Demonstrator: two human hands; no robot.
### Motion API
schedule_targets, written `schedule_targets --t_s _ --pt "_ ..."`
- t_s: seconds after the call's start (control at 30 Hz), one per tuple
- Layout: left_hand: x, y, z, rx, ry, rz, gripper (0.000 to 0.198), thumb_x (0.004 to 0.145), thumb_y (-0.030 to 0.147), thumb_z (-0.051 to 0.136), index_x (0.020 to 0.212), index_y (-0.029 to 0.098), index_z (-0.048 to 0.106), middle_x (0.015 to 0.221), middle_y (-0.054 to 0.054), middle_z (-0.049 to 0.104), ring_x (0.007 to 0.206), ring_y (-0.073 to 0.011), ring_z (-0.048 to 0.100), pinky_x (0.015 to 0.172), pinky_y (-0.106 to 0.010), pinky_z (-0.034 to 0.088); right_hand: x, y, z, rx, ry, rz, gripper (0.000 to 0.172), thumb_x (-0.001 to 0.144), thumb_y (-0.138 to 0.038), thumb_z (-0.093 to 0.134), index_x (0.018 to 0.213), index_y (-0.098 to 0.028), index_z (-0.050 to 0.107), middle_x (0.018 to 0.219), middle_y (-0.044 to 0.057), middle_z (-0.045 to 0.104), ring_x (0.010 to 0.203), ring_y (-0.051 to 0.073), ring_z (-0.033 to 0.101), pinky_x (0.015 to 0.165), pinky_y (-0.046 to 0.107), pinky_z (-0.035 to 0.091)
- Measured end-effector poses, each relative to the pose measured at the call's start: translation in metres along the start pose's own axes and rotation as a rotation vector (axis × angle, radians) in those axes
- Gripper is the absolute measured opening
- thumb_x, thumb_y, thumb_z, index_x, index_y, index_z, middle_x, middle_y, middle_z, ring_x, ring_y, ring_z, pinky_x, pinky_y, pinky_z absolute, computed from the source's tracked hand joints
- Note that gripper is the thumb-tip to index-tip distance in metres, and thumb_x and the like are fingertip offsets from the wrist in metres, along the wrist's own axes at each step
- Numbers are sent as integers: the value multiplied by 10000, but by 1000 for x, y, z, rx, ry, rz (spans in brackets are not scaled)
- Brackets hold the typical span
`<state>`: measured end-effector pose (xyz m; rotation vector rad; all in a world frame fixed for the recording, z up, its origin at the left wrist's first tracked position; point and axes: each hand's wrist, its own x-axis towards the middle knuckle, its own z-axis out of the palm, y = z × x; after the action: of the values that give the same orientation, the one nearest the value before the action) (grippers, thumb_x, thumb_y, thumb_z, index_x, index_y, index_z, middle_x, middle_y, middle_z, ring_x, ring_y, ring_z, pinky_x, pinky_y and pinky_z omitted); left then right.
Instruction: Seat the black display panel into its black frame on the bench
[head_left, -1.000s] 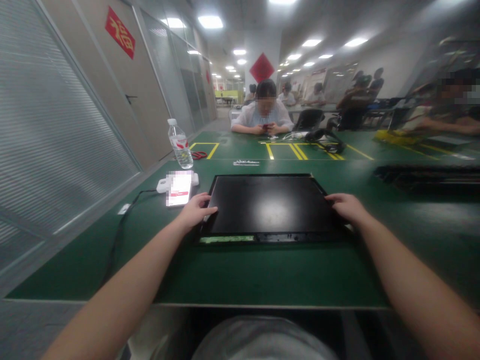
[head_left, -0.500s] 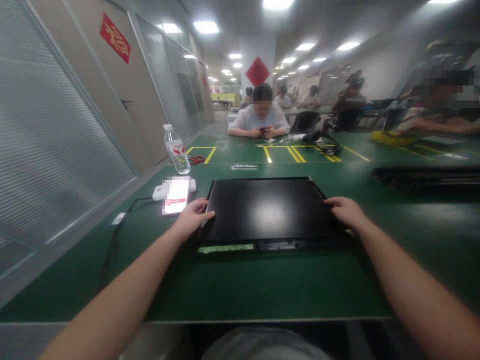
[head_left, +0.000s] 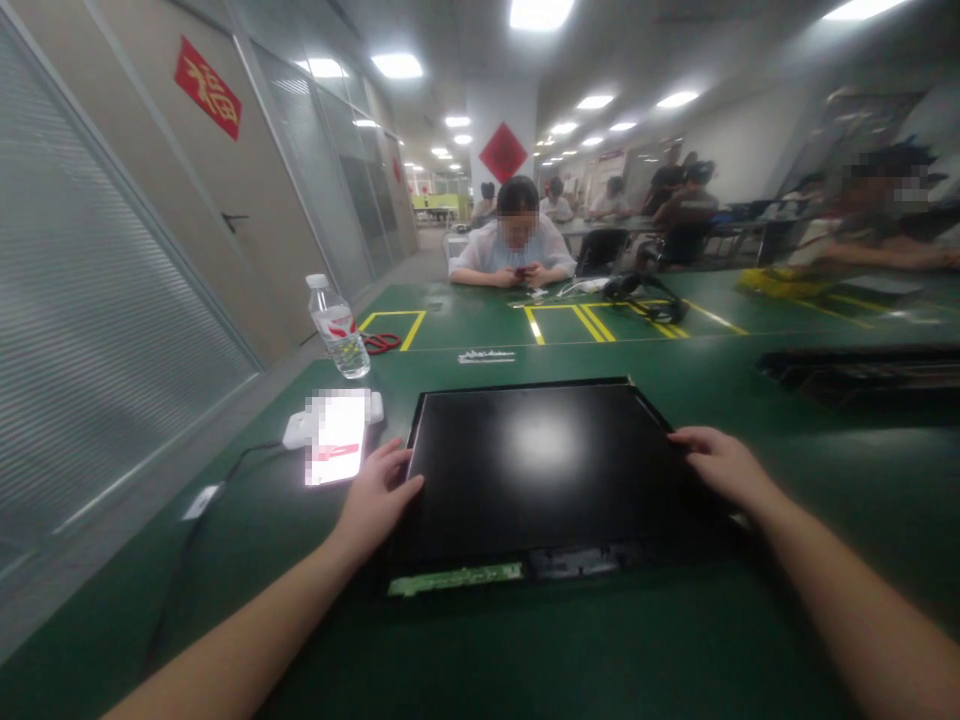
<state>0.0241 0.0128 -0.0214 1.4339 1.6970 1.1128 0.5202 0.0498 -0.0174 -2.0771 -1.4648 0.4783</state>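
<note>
A black flat display panel [head_left: 480, 470] lies in front of me with its dark screen face up, and a ceiling light reflects in it. Along its near edge runs a green circuit strip [head_left: 457, 578]. My left hand [head_left: 382, 490] grips the panel's left side, thumb on the top face and fingers at the edge. At the right side my right hand [head_left: 724, 470] holds the opposite edge; its lower fingers are hidden beneath or behind the panel. Just left of my left hand is a phone [head_left: 339, 440] with a lit screen, leaning on a white power strip [head_left: 298, 430].
A water bottle [head_left: 337, 328] and red-handled scissors [head_left: 382, 343] stand and lie at the back left of the green table [head_left: 600, 640]. Dark long parts [head_left: 862, 375] lie at the right. Across the table a person [head_left: 514, 240] holds a phone, near a black headset [head_left: 649, 298].
My view has shifted, so the panel and table appear larger and lower, and the table's near edge has left the picture. Both hands keep their hold on the panel's sides.
</note>
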Motion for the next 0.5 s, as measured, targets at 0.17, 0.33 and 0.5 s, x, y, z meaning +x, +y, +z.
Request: schedule_targets --t_s 0.17,0.33,0.5 --pt "-9 -5 -9 -167 -55 -32 537 665 469 847 1130 206 797 1614 -154 538 1487 -383 514 1243 -500 412 -1 5 -3 -7 -4 -64 363 702 -72 577 932 -233 807 1222 87 775 1020 263 745 989 379 576" --pt "-14 -6 -13 -279 -58 -83 560 652 475 894 1140 212 815 1632 -160 522 1456 -409 545 1218 -532 442 -2 11 -6 -57 -45 -131 366 722 -148 551 957 -237 817 1268 106 763 1152 303 733 1070 436 559" --pt "-16 -26 -14 -295 -52 -71 510 715 491 888 1166 260 831 1643 -122 519 1468 -413 530 1215 -531 444 -4 19 -6 -126 -44 -204 407 752 -250 508 995 -240 835 1269 130 759 1163 328 736 1079 483 565"
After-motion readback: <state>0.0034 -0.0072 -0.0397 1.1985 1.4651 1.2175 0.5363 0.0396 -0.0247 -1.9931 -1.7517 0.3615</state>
